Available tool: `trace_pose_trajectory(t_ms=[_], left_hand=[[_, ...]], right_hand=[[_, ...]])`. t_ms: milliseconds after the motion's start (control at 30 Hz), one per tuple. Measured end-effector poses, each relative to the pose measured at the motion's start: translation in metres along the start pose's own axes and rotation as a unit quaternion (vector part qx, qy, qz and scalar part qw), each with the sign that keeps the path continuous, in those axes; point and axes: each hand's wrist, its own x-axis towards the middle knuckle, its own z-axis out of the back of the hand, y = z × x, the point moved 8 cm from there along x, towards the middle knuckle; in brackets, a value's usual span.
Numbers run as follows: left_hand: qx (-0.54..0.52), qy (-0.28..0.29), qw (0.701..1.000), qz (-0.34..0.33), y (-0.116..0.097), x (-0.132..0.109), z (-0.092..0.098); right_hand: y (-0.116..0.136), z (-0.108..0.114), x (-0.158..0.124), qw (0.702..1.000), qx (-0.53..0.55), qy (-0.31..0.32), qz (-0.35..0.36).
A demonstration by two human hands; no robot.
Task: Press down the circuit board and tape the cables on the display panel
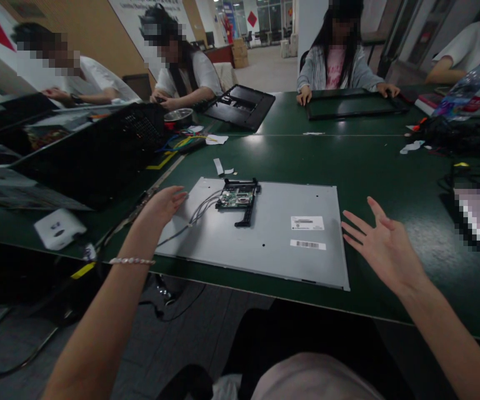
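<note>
In front of me a silver display panel [281,255] lies on the green table, its metal back facing up. On its upper left part rests a green circuit board [236,199] in a black plastic bracket [246,216]. Grey cables [194,218] run from the board toward the panel's left edge. Two labels sit on the right half, one with a barcode [308,244]. My left hand [167,204] is at the panel's left edge with fingers stretched out; contact there is unclear. Beside the right edge, my right hand [385,250] is spread, palm up, holding nothing.
A large black casing [94,155] stands at the left, near a white box-shaped device [59,229]. Beyond lies a black back cover [242,105]. Across the table, a person holds a black frame [352,115]. Black cords [448,133] and a bottle [469,89] are at right.
</note>
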Motion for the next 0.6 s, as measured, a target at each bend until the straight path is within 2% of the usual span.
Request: trace_pose_trajectory(t_ms=[333,600], left_hand=[[-0.010,0.032,0.999,-0.004,0.004,-0.025,-0.013],[-0.018,0.071,0.997,-0.039,0.010,-0.039,-0.030]], right_hand=[[0.009,0.019,-0.008,0.997,-0.028,-0.039,0.056],[0.015,0.042,-0.015,0.992,-0.035,-0.083,0.085]])
